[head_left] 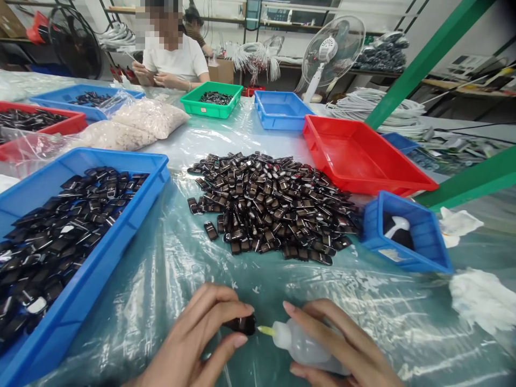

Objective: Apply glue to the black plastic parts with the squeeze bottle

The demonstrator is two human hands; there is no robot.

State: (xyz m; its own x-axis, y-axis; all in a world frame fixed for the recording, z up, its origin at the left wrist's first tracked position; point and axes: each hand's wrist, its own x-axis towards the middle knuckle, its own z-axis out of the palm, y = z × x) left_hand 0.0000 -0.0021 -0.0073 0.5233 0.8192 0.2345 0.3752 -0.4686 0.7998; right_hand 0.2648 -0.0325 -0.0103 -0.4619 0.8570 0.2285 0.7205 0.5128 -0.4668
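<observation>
While left [191,333] holds one part [245,325], right [352,344] one bottle [303,344]

Pale wall [223,35], dark-framed shelves [290,24] (cluttered), green beam [425,62]

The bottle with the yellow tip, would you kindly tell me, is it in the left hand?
No, the right hand holds the bottle, while the left hand holds a small black piece.
</observation>
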